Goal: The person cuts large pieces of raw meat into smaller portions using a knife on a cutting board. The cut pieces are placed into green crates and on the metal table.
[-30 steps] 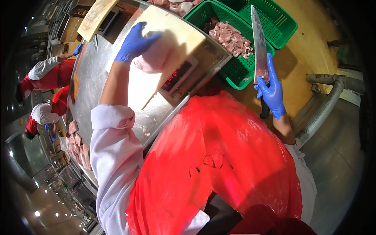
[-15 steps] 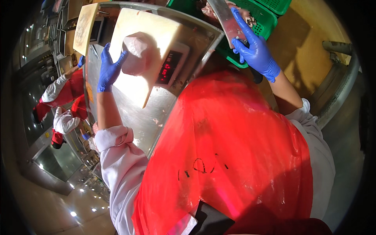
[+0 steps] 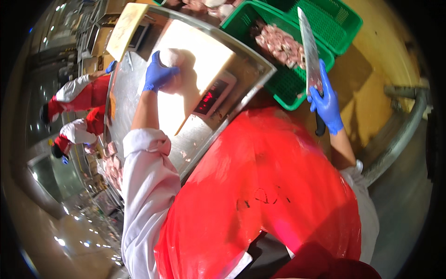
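Lays the spread left hand (image 3: 159, 77) against meat (image 3: 172, 56) on the white board (image 3: 209, 50); cannot tell if gripping it. Grasps a knife (image 3: 310, 51) with the right hand (image 3: 329, 109), near a green basket (image 3: 284, 89).

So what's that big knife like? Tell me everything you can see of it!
The knife has a long, grey blade, shiny like metal, with a reddish smear near the handle, narrowing to a tip. The black handle is partly hidden in the person's blue-gloved right hand; one finger stretches up along the blade. The tip points toward the picture's top, leaning left. From here the blade crosses in front of the green baskets, and only that hand clearly touches it.
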{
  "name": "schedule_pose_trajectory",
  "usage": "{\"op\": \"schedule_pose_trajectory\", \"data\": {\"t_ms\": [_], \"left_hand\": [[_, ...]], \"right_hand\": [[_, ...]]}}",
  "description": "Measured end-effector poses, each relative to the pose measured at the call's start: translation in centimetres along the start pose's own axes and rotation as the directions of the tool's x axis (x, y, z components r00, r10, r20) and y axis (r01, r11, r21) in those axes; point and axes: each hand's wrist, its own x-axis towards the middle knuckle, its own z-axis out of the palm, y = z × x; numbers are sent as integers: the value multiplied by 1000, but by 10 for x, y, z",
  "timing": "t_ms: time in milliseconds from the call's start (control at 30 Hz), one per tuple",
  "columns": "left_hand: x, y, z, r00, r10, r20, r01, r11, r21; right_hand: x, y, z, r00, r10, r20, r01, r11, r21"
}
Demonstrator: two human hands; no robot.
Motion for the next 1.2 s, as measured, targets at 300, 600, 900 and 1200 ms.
{"op": "schedule_pose_trajectory", "data": {"t_ms": [300,600,900,1200], "left_hand": [[-66,8,-34,992,93,87,92,-51,-995],[45,-13,-219,837,-37,-546,-464,481,-744],[108,-180,-141,845,521,-119,-442,807,391],[282,-120,16,129,846,517,-989,73,127]], "right_hand": [[-8,-10,2,997,58,-53,-53,994,94],[37,-52,68,997,-63,39,67,992,-103],[4,-66,148,993,114,-41,-120,977,-174],[-56,-99,154,923,132,-361,-282,872,-400]]}}
